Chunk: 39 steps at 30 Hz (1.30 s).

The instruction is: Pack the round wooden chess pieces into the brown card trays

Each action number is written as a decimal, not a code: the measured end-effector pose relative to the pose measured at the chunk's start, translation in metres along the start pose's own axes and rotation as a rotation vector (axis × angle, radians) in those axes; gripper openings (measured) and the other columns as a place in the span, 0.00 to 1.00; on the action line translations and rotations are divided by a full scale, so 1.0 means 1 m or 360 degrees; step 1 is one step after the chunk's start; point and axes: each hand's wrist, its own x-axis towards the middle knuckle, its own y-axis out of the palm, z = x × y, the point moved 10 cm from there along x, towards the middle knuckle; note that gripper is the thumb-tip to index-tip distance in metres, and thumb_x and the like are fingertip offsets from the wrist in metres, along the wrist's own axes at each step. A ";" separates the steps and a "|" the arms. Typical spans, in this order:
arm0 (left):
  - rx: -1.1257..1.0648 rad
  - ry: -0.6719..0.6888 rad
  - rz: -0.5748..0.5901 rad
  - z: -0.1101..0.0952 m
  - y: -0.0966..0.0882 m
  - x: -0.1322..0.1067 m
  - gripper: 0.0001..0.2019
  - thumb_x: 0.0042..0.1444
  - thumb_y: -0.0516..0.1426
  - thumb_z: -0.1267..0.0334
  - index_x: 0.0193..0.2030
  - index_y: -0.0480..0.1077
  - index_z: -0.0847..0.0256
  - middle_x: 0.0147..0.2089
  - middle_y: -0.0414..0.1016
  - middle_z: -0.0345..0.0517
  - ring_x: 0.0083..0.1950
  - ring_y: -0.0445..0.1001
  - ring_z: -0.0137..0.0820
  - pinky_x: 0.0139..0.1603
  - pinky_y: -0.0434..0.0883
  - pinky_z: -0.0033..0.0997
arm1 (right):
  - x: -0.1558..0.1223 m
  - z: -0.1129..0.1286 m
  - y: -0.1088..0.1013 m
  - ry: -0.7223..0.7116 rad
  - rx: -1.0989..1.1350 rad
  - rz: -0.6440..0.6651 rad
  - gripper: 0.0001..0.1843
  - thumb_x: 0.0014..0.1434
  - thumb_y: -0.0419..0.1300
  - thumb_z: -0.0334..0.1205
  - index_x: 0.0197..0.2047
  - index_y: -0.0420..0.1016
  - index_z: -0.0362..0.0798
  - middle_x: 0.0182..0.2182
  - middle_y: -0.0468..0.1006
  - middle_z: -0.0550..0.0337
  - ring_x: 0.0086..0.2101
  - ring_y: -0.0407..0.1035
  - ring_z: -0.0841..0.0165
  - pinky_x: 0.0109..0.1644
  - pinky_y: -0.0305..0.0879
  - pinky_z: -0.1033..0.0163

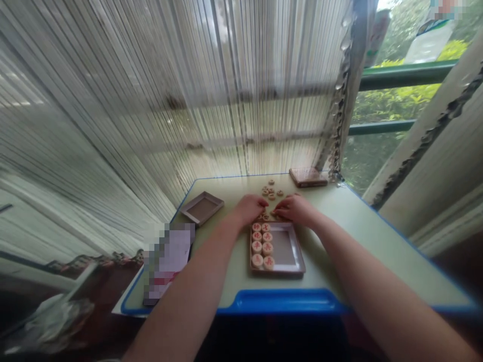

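Note:
An open box (297, 246) lies on the table with Chinese chess pieces (267, 248) in two columns along its left side, red characters facing up. The right part of the box shows its bare bottom. Just beyond its far edge, my left hand (252, 207) is closed with curled fingers beside loose pieces (265, 217); what it holds is hidden. Across from it, my right hand (293, 208) has its fingertips bent together on a small Chinese chess piece (273, 213). More loose pieces (271, 196) are scattered beyond both hands.
A box lid (204, 207) lies at the left, near a phone-like, partly blurred object (169, 261). A flat brown box (308, 177) sits at the far right corner. The table (362, 251) has a blue rim; string curtains (226, 100) hang behind it.

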 end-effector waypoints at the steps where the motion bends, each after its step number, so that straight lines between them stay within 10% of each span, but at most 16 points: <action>1: 0.0021 0.0023 0.0004 -0.002 0.001 0.000 0.10 0.46 0.56 0.69 0.35 0.77 0.59 0.35 0.78 0.44 0.39 0.74 0.34 0.46 0.68 0.32 | 0.001 -0.002 0.001 0.0022 -0.0014 -0.0006 0.11 0.50 0.59 0.49 0.28 0.79 0.53 0.24 0.78 0.59 0.30 0.69 0.66 0.40 0.59 0.59; 25: 0.0090 0.0074 0.0123 0.003 0.008 0.003 0.12 0.47 0.58 0.61 0.39 0.76 0.56 0.38 0.77 0.42 0.42 0.72 0.33 0.48 0.66 0.29 | 0.002 -0.009 0.005 0.0399 0.0305 -0.0066 0.09 0.48 0.61 0.46 0.29 0.76 0.50 0.24 0.75 0.58 0.38 0.65 0.62 0.38 0.60 0.63; 39: -0.0105 0.0205 -0.0258 -0.015 -0.027 -0.006 0.13 0.49 0.59 0.59 0.42 0.74 0.55 0.36 0.78 0.40 0.38 0.70 0.31 0.42 0.65 0.32 | -0.002 -0.003 -0.017 0.0390 0.1082 -0.0295 0.12 0.48 0.59 0.45 0.33 0.75 0.46 0.30 0.78 0.57 0.29 0.69 0.68 0.33 0.63 0.63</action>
